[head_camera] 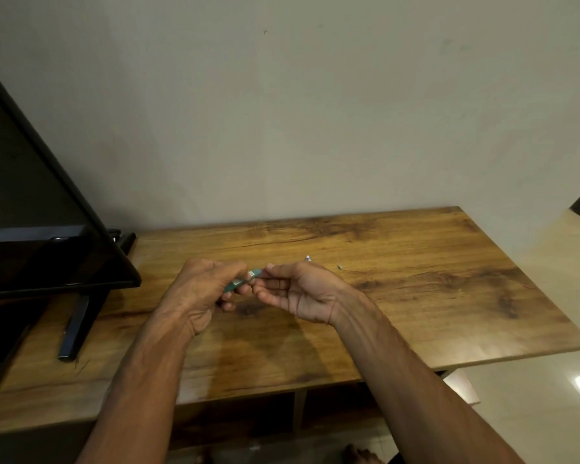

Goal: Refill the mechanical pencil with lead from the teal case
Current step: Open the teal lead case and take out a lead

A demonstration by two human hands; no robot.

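A slim teal case [243, 280] with a pale label is held above the wooden table [416, 289]. My left hand [198, 293] grips its lower end between thumb and fingers. My right hand [298, 291], palm up, pinches the case's upper right tip with thumb and forefinger. Most of the case is hidden by my fingers. A small white and blue piece [308, 258] lies on the table behind my right hand, and a tiny grey bit [340, 266] lies further right. I cannot make out a whole pencil.
A black flat screen [31, 202] leans over the table's left side on a black foot [77, 326]. A plain wall rises behind the table. The table's right edge drops to a tiled floor [533, 413]. Open shelves sit below the front edge.
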